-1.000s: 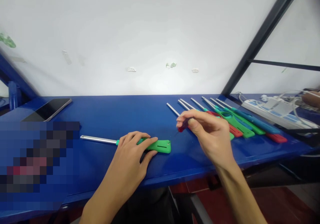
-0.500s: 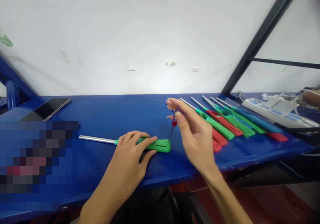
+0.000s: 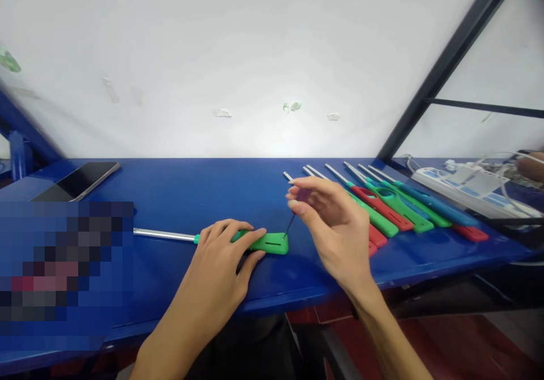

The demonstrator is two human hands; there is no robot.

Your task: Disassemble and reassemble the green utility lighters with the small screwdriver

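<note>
My left hand (image 3: 223, 255) is closed around the handle of a green lighter with a long metal tube (image 3: 272, 243), pressing it down on the blue table (image 3: 182, 193). The tube points left, and my palm covers the middle of the handle. My right hand (image 3: 335, 227) grips a small screwdriver (image 3: 290, 225) between thumb and fingers, its dark red handle partly hidden by them. The shaft leans, and its tip touches the handle's right end, near a small hole. A slot shows in the handle beside my left fingers.
Several long lighters with green, red and blue handles (image 3: 402, 213) lie side by side at the right. Behind them is a white power strip (image 3: 471, 190) with cables. A phone (image 3: 80, 180) lies at the left back, above a blurred-out patch. Black frame bars (image 3: 425, 91) rise at the right.
My right hand has turned and tilted the screwdriver further over to the right, with its fingers curled more. The tip stays at the handle's end. My left hand keeps its hold.
</note>
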